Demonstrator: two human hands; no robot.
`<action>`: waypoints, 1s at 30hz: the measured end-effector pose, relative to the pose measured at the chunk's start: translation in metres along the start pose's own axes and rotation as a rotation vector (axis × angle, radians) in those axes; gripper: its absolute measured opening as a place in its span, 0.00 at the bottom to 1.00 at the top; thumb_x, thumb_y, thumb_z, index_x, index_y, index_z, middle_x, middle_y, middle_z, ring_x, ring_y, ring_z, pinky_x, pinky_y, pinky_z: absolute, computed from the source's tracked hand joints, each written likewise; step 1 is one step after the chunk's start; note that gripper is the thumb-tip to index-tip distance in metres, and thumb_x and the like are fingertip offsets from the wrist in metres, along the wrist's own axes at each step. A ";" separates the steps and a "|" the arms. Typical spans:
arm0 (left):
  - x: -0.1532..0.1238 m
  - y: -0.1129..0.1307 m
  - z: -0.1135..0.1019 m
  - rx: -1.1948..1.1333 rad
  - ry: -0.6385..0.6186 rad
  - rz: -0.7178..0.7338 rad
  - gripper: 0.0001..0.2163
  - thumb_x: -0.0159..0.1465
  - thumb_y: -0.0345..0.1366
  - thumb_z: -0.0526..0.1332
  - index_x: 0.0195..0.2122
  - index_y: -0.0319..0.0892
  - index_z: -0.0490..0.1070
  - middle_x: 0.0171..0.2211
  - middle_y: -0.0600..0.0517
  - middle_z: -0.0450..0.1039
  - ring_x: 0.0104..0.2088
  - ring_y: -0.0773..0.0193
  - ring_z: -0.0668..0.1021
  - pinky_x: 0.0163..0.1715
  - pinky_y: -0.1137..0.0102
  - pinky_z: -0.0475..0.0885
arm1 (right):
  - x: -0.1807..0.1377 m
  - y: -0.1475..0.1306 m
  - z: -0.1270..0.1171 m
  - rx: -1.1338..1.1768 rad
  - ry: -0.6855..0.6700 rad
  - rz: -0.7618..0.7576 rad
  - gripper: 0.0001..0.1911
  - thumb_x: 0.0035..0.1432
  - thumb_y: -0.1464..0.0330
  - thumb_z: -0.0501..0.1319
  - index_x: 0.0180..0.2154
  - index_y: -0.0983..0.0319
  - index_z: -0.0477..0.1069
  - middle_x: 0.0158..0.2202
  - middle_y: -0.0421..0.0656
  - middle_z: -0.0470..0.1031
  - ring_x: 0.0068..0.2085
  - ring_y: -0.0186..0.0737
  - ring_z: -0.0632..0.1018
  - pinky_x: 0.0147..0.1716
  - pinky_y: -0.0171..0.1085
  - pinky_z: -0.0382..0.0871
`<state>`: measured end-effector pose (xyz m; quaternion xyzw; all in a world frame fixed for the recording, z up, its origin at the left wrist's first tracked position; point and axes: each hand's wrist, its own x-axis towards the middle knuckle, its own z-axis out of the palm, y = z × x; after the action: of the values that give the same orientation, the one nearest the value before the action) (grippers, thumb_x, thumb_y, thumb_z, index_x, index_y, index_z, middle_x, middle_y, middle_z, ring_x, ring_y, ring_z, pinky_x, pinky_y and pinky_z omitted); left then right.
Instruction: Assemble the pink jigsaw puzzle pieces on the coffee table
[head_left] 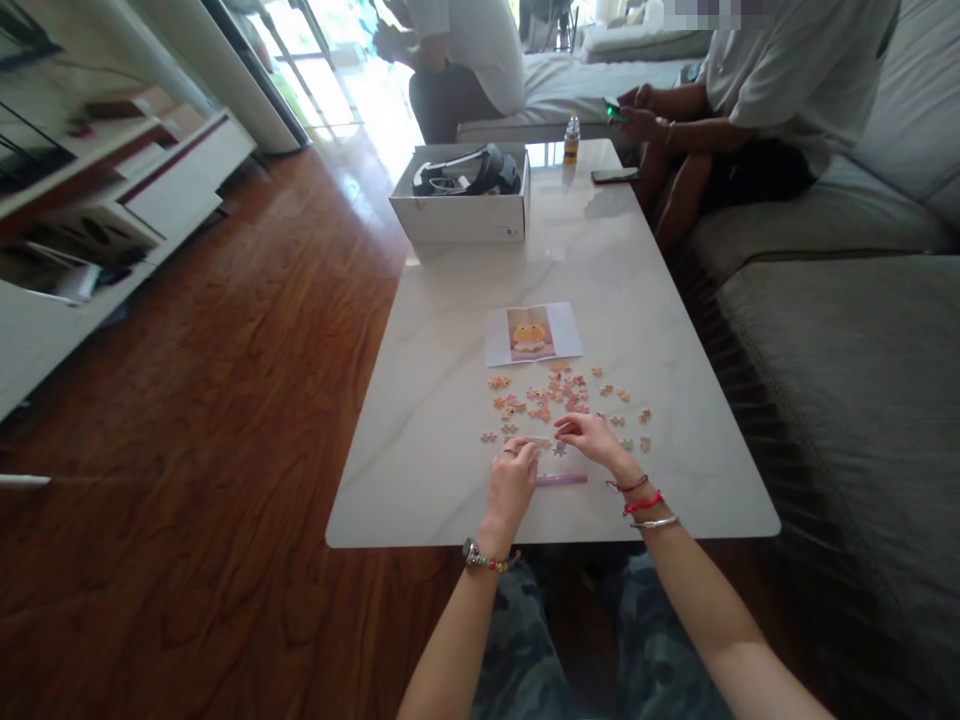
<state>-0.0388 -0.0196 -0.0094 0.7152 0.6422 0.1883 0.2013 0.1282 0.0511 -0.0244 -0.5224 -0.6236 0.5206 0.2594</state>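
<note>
Loose jigsaw pieces [566,392] in pink, orange and yellow lie scattered on the white marbled table. My left hand [513,484] is closed at the near side of the pile, its fingertips on a pale strip of puzzle pieces [538,441]. To its right, my right hand [591,437] reaches inward with bent fingers drawn together; whatever is between the fingertips is too small to make out. Just below those fingertips sits a bluish-grey puzzle piece [559,450]. Nearer me, a flat pink-purple strip [562,480] lies beside my left hand.
Beyond the pieces rests a paper with a printed picture [531,333]. A white box [465,215] holding a dark headset stands farther back. A small bottle [571,140] and a phone [615,175] are at the far end. Two people sit on the sofa [840,330].
</note>
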 end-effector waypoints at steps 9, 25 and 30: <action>-0.002 -0.005 0.005 0.137 -0.063 0.160 0.14 0.59 0.28 0.52 0.45 0.46 0.65 0.49 0.48 0.64 0.51 0.60 0.66 0.49 0.62 0.61 | 0.015 0.002 0.009 -0.309 0.038 -0.103 0.15 0.43 0.80 0.58 0.34 0.63 0.73 0.28 0.41 0.76 0.30 0.35 0.75 0.33 0.33 0.68; -0.005 -0.008 -0.002 0.089 -0.119 0.163 0.19 0.60 0.28 0.50 0.52 0.50 0.61 0.51 0.47 0.63 0.51 0.60 0.66 0.48 0.62 0.62 | 0.009 -0.001 0.007 -0.156 0.137 -0.175 0.07 0.46 0.74 0.57 0.29 0.63 0.72 0.27 0.42 0.75 0.29 0.36 0.74 0.31 0.34 0.67; 0.021 -0.009 -0.006 -0.166 0.037 0.023 0.15 0.59 0.31 0.51 0.46 0.44 0.67 0.45 0.46 0.69 0.44 0.60 0.73 0.44 0.63 0.67 | 0.029 -0.019 -0.013 0.114 0.100 -0.172 0.07 0.45 0.68 0.60 0.29 0.63 0.72 0.28 0.42 0.75 0.30 0.36 0.75 0.31 0.35 0.69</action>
<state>-0.0473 0.0020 -0.0090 0.6999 0.6198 0.2564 0.2456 0.1226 0.0846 -0.0093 -0.4767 -0.6218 0.5042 0.3631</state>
